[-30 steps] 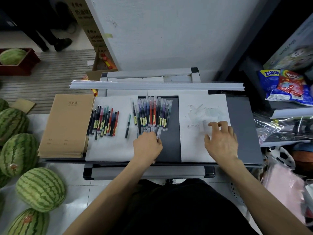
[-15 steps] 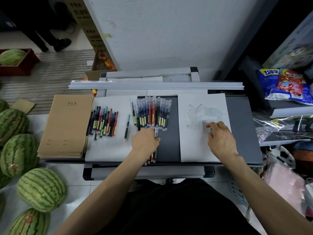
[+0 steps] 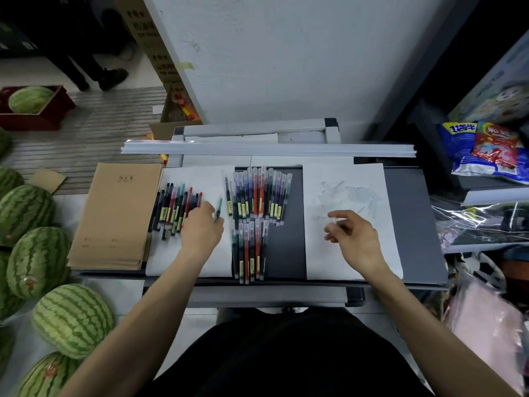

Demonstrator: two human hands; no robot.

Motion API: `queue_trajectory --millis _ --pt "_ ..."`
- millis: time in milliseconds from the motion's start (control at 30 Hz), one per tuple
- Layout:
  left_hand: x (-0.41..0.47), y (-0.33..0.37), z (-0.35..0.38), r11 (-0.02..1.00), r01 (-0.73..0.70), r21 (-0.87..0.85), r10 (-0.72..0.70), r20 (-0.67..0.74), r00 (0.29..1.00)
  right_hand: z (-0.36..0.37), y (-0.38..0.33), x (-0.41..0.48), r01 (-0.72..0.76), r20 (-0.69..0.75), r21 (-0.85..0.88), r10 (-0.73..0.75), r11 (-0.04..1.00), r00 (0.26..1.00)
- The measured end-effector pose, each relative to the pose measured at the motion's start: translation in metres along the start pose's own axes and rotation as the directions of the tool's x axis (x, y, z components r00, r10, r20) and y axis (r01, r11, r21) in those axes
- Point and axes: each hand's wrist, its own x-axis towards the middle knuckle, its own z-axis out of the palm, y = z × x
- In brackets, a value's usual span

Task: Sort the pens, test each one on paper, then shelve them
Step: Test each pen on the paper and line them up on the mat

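A row of capped pens [image 3: 259,196] lies on the dark grey desk [image 3: 406,224], with a shorter row of several capped pens [image 3: 251,250] just below it. A loose pile of pens [image 3: 174,206] sits on the left white sheet [image 3: 200,265]. My left hand [image 3: 201,229] rests at the pile's right edge, its fingers covering the lower end of a single green pen [image 3: 219,204]. My right hand [image 3: 353,239] hovers over the right white sheet [image 3: 352,265] and pinches a small clear cap [image 3: 332,220] between thumb and forefinger. Faint translucent pieces [image 3: 349,194] lie higher on that sheet.
A stack of brown notebooks [image 3: 114,216] lies at the desk's left end. A long white rail [image 3: 269,149] runs along the back. Watermelons [image 3: 71,319] crowd the floor on the left. Snack bags [image 3: 486,150] and shelves stand at the right.
My left hand left several pens in a lower row and moved left to the single green pen. My right hand lifted off the sheet with the clear cap.
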Motion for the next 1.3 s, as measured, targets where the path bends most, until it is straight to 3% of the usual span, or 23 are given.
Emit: queue_trajectory --millis 167,233,333,433,533,700,933,1067,1233,1300 --pt "-0.007 -0.001 0.005 0.999 0.006 -0.047 -0.006 0.01 1.0 0.009 -0.017 -0.004 -0.1 0.086 0.33 0.075 0.939 0.993" --pt "-0.015 0.006 0.002 0.996 0.016 -0.086 -0.016 0.007 1.0 0.009 -0.026 -0.005 -0.211 0.161 0.524 0.147 0.825 0.976" --pt "-0.036 0.023 -0.004 0.984 -0.019 -0.174 0.02 0.002 1.0 0.008 -0.041 -0.008 -0.373 0.295 0.744 0.229 0.554 0.928" --pt "-0.064 0.045 -0.005 0.93 -0.101 -0.354 0.131 0.061 0.99 0.01 -0.052 -0.009 -0.405 0.326 0.791 0.246 0.457 0.913" --pt "-0.089 0.063 -0.005 0.863 -0.128 -0.489 0.215 0.124 0.969 0.014 -0.06 -0.011 -0.418 0.332 0.785 0.258 0.457 0.907" --pt "-0.117 0.082 -0.013 0.83 -0.222 -0.512 0.336 0.141 0.931 0.019 -0.073 -0.016 -0.407 0.334 0.789 0.234 0.46 0.913" --pt "-0.118 0.088 -0.019 0.839 -0.274 -0.469 0.365 0.113 0.924 0.023 -0.083 -0.024 -0.304 0.296 0.676 0.129 0.671 0.946" --pt "-0.117 0.088 -0.016 0.822 -0.242 -0.516 0.347 0.116 0.931 0.028 -0.082 -0.029 -0.235 0.269 0.617 0.08 0.751 0.96" --pt "-0.115 0.092 -0.013 0.78 -0.207 -0.59 0.354 0.143 0.924 0.032 -0.076 -0.032 -0.22 0.264 0.599 0.069 0.77 0.962" --pt "-0.114 0.096 -0.012 0.742 -0.127 -0.658 0.334 0.198 0.921 0.031 -0.076 -0.031 -0.217 0.269 0.586 0.065 0.781 0.961"
